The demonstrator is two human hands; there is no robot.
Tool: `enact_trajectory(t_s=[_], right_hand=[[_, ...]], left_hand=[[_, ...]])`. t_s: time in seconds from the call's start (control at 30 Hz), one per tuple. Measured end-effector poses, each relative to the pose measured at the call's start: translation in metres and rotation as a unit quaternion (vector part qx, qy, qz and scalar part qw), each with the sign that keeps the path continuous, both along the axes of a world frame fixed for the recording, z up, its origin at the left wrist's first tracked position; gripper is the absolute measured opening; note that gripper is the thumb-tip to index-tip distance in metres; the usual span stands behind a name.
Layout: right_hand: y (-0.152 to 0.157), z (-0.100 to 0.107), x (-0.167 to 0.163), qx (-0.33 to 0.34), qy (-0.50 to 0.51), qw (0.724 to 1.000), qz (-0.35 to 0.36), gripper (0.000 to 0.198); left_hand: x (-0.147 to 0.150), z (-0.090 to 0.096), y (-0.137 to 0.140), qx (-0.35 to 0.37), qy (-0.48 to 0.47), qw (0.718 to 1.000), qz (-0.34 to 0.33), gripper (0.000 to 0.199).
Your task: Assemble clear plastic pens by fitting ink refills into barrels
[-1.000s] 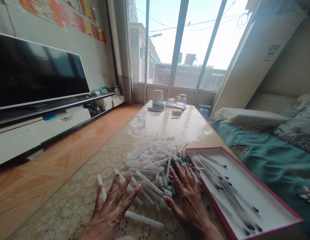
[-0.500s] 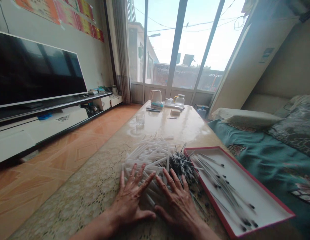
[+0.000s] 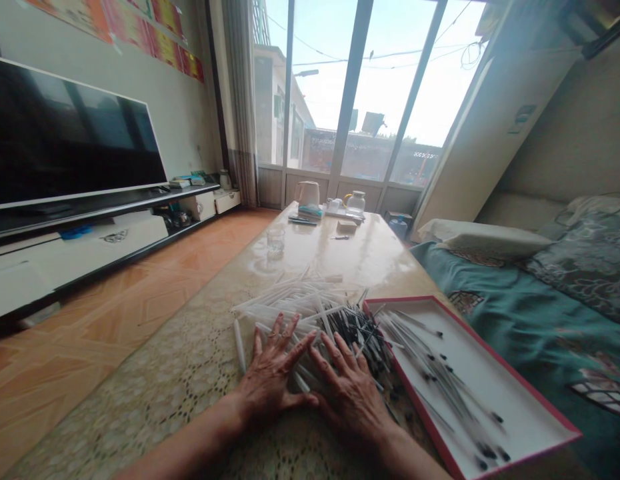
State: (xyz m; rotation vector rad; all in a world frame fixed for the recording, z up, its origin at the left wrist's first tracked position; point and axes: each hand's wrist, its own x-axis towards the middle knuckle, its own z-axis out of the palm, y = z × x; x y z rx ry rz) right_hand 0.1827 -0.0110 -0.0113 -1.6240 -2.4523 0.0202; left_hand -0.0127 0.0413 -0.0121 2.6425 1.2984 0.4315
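Both of my hands lie spread over a loose heap of white, translucent plastic tubes (image 3: 290, 293) on the table. My left hand (image 3: 273, 367) rests on the near left part of the heap, fingers apart. Beside it, my right hand (image 3: 350, 383) touches the near right part, its fingers also spread; the thumbs nearly meet. Some tubes are hidden under the palms. Against the right side of the heap lies a pile of thin dark sticks (image 3: 363, 333). A shallow white tray with a red rim (image 3: 515, 380) holds several thin rods with black tips (image 3: 450, 380).
The long table (image 3: 180, 373) has a patterned cover. Farther along it stand a drinking glass (image 3: 275, 241), a kettle (image 3: 309, 193), a glass jug (image 3: 357, 202) and a small box (image 3: 347, 227). A teal-covered bed or sofa (image 3: 490, 287) runs along the right; a television cabinet (image 3: 115, 240) stands left.
My hands have drawn slightly closer together over the tubes, the left one shifting right relative to the heap. One tube now lies apart, left of my left hand. The view has shifted a little.
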Motion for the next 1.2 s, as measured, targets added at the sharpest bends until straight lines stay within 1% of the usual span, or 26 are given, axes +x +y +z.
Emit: enact_trajectory(t_s=[0.13, 0.23, 0.33, 0.4, 0.43, 0.47, 0.5, 0.57, 0.6, 0.67, 0.7, 0.77, 0.9, 1.0, 1.07, 1.2], right_hand=[[0.006, 0.002, 0.001, 0.005, 0.007, 1.0, -0.007, 0.069], [0.001, 0.004, 0.003, 0.016, 0.024, 0.999, -0.021, 0.068], [-0.012, 0.002, 0.0, 0.076, 0.037, 0.996, -0.037, 0.067], [-0.02, -0.004, -0.006, 0.135, 0.036, 0.99, -0.013, 0.073], [-0.024, -0.009, -0.011, 0.166, 0.03, 0.986, 0.015, 0.077], [-0.026, -0.015, -0.016, 0.195, 0.021, 0.979, 0.051, 0.081], [-0.026, -0.021, -0.021, 0.22, 0.007, 0.971, 0.088, 0.083], [-0.024, -0.031, -0.029, 0.252, -0.015, 0.958, 0.135, 0.078], [-0.021, -0.035, -0.032, 0.26, -0.019, 0.956, 0.137, 0.073], [-0.013, -0.037, -0.032, 0.263, -0.014, 0.959, 0.106, 0.06], [-0.008, -0.036, -0.031, 0.259, -0.011, 0.962, 0.085, 0.054], [0.001, -0.032, -0.027, 0.247, -0.012, 0.967, 0.062, 0.044], [0.013, -0.024, -0.024, 0.235, -0.013, 0.97, 0.065, 0.036], [0.013, -0.024, -0.027, 0.239, -0.006, 0.968, 0.071, 0.039], [0.011, -0.025, -0.029, 0.237, -0.005, 0.968, 0.076, 0.046], [0.003, -0.021, -0.033, 0.216, -0.004, 0.973, 0.083, 0.054]], left_hand=[[0.001, -0.001, 0.006, 0.007, 0.005, 1.0, 0.006, 0.095], [-0.008, 0.003, 0.001, 0.024, 0.018, 0.999, -0.011, 0.105], [-0.025, 0.008, -0.001, 0.06, 0.024, 0.996, -0.056, 0.113], [-0.038, 0.011, 0.012, 0.063, 0.029, 0.996, -0.053, 0.106], [-0.044, 0.012, 0.023, 0.06, 0.028, 0.998, -0.011, 0.094], [-0.05, 0.012, 0.038, 0.051, 0.027, 0.996, 0.064, 0.077], [-0.055, 0.012, 0.055, 0.049, 0.021, 0.992, 0.116, 0.067], [-0.062, 0.009, 0.09, 0.043, 0.011, 0.98, 0.194, 0.064], [-0.065, 0.007, 0.107, 0.034, 0.007, 0.975, 0.219, 0.063], [-0.066, 0.003, 0.134, 0.017, -0.006, 0.971, 0.24, 0.055], [-0.065, 0.001, 0.142, 0.011, -0.014, 0.972, 0.234, 0.048], [-0.063, -0.002, 0.151, 0.001, -0.033, 0.978, 0.207, 0.037], [-0.059, 0.0, 0.148, -0.018, -0.074, 0.986, 0.15, 0.031], [-0.062, 0.005, 0.141, -0.031, -0.106, 0.986, 0.128, 0.03], [-0.065, 0.007, 0.137, -0.033, -0.125, 0.984, 0.122, 0.029], [-0.065, 0.004, 0.131, -0.033, -0.152, 0.982, 0.11, 0.031]])
